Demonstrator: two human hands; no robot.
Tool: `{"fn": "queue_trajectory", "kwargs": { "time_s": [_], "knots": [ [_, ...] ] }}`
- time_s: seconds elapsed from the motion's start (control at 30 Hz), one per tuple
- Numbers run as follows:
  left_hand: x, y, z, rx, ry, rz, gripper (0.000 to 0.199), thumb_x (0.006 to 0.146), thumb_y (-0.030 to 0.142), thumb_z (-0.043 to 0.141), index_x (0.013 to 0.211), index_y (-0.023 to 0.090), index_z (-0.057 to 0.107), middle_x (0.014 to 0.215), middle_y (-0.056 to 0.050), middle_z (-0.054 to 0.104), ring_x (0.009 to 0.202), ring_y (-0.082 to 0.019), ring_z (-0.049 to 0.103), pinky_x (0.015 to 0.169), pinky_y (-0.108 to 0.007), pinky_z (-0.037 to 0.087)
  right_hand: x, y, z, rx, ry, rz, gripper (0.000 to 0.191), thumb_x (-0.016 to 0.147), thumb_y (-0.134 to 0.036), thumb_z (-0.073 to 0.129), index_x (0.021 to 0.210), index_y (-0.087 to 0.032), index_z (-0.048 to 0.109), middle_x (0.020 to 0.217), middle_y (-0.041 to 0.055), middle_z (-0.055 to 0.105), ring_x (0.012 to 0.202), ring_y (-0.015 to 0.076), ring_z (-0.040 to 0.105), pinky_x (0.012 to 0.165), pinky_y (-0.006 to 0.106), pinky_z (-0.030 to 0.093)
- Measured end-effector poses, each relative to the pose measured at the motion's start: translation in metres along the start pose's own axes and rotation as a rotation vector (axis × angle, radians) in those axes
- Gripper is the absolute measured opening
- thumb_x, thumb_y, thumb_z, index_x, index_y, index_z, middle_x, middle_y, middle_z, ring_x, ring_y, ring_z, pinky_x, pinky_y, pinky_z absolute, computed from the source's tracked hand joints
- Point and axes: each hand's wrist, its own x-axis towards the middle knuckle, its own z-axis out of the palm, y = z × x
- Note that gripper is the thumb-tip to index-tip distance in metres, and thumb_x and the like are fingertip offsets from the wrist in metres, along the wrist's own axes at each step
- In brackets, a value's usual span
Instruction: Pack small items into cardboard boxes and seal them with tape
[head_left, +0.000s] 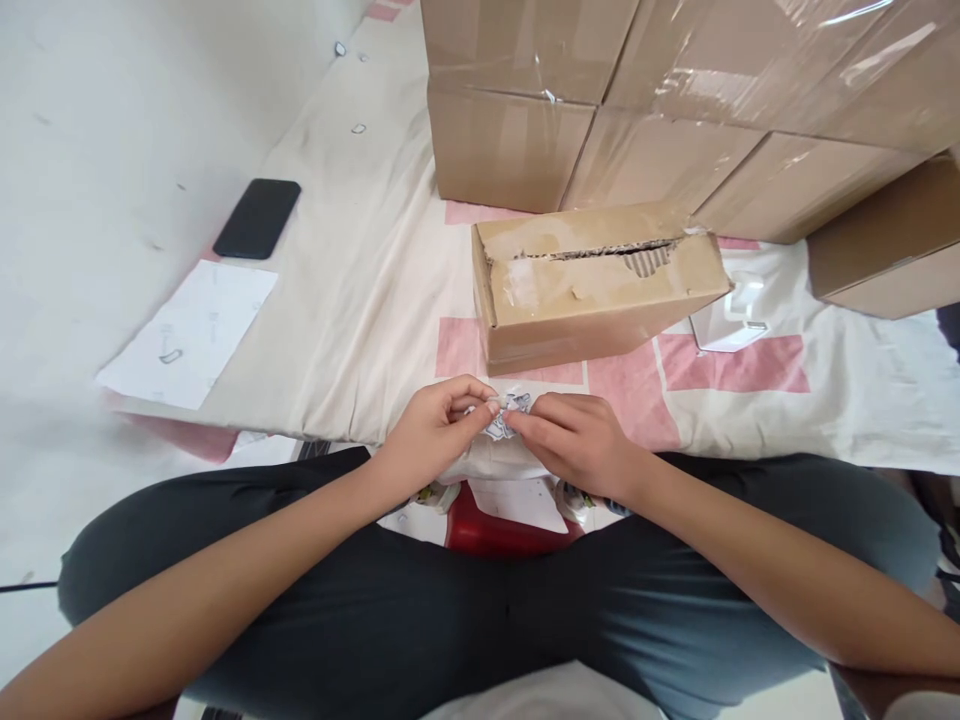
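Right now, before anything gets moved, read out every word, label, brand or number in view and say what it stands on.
No text can be read.
Sheet: faint small marks, too small to read.
Scraps between left hand and right hand: dark lines, too small to tell if they are letters.
Phone: none seen, dark face.
Front box and stacked boxes: none seen.

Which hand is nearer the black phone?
Left. The left hand is to the right of the black phone and closer to the body; the right hand lies farther right, past the left one.
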Motion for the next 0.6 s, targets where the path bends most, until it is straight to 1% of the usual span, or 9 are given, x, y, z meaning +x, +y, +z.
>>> {"fn": "queue_trajectory", "kwargs": {
  "time_s": [0.1, 0.23, 0.3, 0.43, 0.6],
  "knots": [
    [0.000, -0.001, 0.001, -0.014, -0.014, 0.003, 0.036, 0.079, 0.051, 0.075, 0.087, 0.019, 0.063, 0.066, 0.003, 0.063, 0.057, -0.011, 0.053, 0.053, -0.024, 0.038, 0.000, -0.001, -0.001, -0.027, -0.002, 0.000, 0.015, 0.100, -0.015, 0.054, 0.107, -0.020, 0.067, 0.074, -0.0003, 0.061, 0.063, 0.0115, 0.052, 0.057, 0.026, 0.038],
    [0.000, -0.006, 0.001, -0.056, -0.038, -0.016, 0.037, 0.072, 0.042, 0.084, 0.089, 0.018, 0.063, 0.080, -0.001, 0.072, 0.068, -0.013, 0.062, 0.062, -0.024, 0.045, 0.002, -0.002, -0.001, -0.045, 0.001, -0.019, 0.013, 0.101, -0.015, 0.053, 0.098, -0.019, 0.065, 0.069, -0.0007, 0.059, 0.061, 0.0119, 0.051, 0.056, 0.026, 0.038],
    [0.000, -0.009, 0.001, -0.068, -0.048, -0.014, 0.037, 0.071, 0.041, 0.085, 0.089, 0.018, 0.062, 0.083, -0.001, 0.073, 0.069, -0.012, 0.062, 0.064, -0.024, 0.045, 0.003, -0.002, 0.000, -0.038, 0.007, -0.036, 0.012, 0.101, -0.014, 0.053, 0.096, -0.018, 0.063, 0.067, -0.0009, 0.057, 0.060, 0.0124, 0.049, 0.055, 0.027, 0.038],
    [0.002, -0.012, 0.001, -0.099, -0.079, -0.032, 0.037, 0.072, 0.040, 0.084, 0.089, 0.018, 0.059, 0.082, -0.001, 0.071, 0.066, -0.011, 0.060, 0.062, -0.024, 0.043, 0.001, -0.003, 0.001, -0.055, 0.008, -0.045, 0.013, 0.101, -0.013, 0.052, 0.096, -0.019, 0.063, 0.066, -0.0012, 0.055, 0.059, 0.0126, 0.049, 0.054, 0.027, 0.038],
    [0.005, -0.018, 0.001, -0.088, -0.089, -0.010, 0.027, 0.076, 0.032, 0.077, 0.088, 0.019, 0.056, 0.083, 0.001, 0.067, 0.062, -0.008, 0.054, 0.057, -0.022, 0.039, 0.001, -0.005, 0.003, -0.092, -0.015, -0.052, 0.016, 0.101, -0.012, 0.051, 0.092, -0.019, 0.064, 0.066, -0.0006, 0.056, 0.059, 0.0127, 0.048, 0.055, 0.027, 0.039]
  ]
}}
